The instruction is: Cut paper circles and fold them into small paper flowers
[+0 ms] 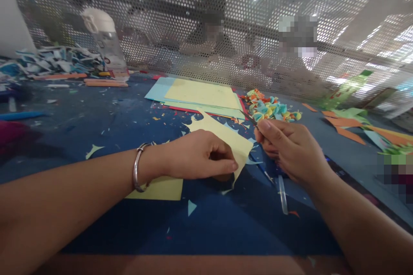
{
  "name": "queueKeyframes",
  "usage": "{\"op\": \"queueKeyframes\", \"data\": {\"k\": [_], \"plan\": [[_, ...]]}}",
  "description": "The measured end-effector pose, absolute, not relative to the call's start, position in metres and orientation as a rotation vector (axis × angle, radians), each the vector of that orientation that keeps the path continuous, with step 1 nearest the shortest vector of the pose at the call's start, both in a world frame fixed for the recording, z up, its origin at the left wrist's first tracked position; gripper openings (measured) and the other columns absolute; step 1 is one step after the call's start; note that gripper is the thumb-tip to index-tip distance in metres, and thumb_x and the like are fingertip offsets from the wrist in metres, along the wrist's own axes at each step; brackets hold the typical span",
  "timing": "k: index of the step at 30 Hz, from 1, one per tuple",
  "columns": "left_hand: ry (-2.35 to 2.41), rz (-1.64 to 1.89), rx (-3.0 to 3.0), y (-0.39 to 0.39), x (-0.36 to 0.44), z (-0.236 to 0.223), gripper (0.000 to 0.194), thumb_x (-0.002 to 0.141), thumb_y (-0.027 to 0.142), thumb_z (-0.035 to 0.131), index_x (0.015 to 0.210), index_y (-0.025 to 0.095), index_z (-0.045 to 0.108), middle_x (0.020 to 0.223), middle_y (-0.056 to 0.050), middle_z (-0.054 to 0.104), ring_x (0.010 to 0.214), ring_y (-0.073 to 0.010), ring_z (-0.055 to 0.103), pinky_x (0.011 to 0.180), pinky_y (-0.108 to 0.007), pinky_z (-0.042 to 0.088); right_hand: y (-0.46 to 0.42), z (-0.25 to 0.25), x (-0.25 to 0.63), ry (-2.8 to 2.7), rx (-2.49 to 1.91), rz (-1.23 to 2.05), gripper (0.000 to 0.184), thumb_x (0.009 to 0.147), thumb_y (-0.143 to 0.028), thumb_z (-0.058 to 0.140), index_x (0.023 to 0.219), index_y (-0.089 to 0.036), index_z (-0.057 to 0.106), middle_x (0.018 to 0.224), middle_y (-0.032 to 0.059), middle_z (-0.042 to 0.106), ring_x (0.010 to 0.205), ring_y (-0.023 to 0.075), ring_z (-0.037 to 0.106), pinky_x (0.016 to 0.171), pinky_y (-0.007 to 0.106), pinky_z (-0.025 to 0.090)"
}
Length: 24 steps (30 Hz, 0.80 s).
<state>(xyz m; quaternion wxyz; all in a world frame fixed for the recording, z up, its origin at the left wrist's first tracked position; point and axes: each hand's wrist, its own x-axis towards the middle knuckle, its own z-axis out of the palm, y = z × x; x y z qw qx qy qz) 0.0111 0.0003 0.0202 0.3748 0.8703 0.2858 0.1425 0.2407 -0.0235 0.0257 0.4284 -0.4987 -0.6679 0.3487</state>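
Head view. Left hand [203, 154]: fingers curled; grip cannot be told. Jagged yellow sheet [230, 131]: at left hand's one o'clock. Right hand [287, 144]: closed on thin dark tool [249, 117]. Paper stack [200, 92]: sheet's eleven o'clock. White-lidded bottle [109, 45]: sheet's ten o'clock.

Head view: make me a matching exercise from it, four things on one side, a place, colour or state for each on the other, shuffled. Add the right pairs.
Column one
1. Right hand
2. Jagged yellow sheet
3. Bracelet
4. Pile of curled paper pieces

Column two
A. Silver, ring-shaped
B. Mixed orange, blue and yellow
C. Gripping a thin, dark, pointed tool
D. Partly hidden behind the left hand

Right pairs: 1-C, 2-D, 3-A, 4-B
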Motion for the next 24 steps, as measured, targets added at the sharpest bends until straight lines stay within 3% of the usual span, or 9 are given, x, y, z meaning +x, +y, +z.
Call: {"op": "queueKeyframes", "data": {"k": [5,7,11,13,18,24], "plan": [[0.695,0.475,2.365,0.004,0.006,0.021,0.033,0.098,0.035,0.053,0.089,0.017,0.079,0.081,-0.004,0.08,0.074,-0.0156,0.072,0.069,-0.022,0.05,-0.024,0.027,0.239,-1.662,-1.253,0.865,0.05,0.091,-0.063,0.062,0.069,-0.018,0.058,0.048,-0.0088,0.028,0.044,0.0058,0.022,0.042,0.023,0.016],[0.681,0.445,2.355,0.004,0.005,0.022,0.031,0.099,0.032,0.052,0.105,0.018,0.079,0.081,-0.003,0.081,0.076,-0.0156,0.074,0.071,-0.022,0.051,-0.024,0.027,0.239,-1.67,-1.261,0.851,0.051,0.09,-0.065,0.062,0.069,-0.018,0.058,0.047,-0.0087,0.029,0.044,0.0058,0.022,0.042,0.022,0.016],[0.712,0.351,2.341,0.001,0.007,0.023,0.041,0.101,0.028,0.05,0.139,0.02,0.062,0.078,0.0,0.081,0.077,-0.0154,0.075,0.073,-0.023,0.052,-0.023,0.026,0.241,-1.71,-1.278,0.801,0.052,0.09,-0.066,0.06,0.07,-0.018,0.058,0.048,-0.0084,0.03,0.044,0.0061,0.023,0.042,0.022,0.017],[0.758,0.36,2.363,0.0,0.01,0.024,0.041,0.102,0.03,0.049,0.138,0.018,0.063,0.078,-0.001,0.081,0.078,-0.0168,0.075,0.073,-0.024,0.052,-0.024,0.027,0.242,-1.73,-1.287,0.771,0.053,0.091,-0.066,0.06,0.069,-0.018,0.058,0.048,-0.0081,0.03,0.044,0.0062,0.024,0.042,0.022,0.017],[0.786,0.365,2.348,-0.005,0.014,0.026,0.039,0.103,0.031,0.042,0.113,0.015,0.076,0.081,-0.004,0.081,0.076,-0.0175,0.075,0.076,-0.027,0.053,-0.025,0.027,0.243,-1.748,-1.308,0.737,0.052,0.091,-0.065,0.06,0.069,-0.019,0.059,0.048,-0.0074,0.032,0.045,0.0071,0.025,0.043,0.023,0.019],[0.895,0.704,2.594,-0.014,0.011,0.029,0.039,0.098,0.027,0.046,0.128,0.02,0.069,0.116,-0.005,0.079,0.104,-0.022,0.074,0.088,-0.029,0.054,-0.024,0.027,0.242,-1.717,-1.295,0.732,0.05,0.09,-0.065,0.061,0.071,-0.019,0.06,0.049,-0.0075,0.031,0.044,0.0077,0.024,0.042,0.024,0.018]]}}
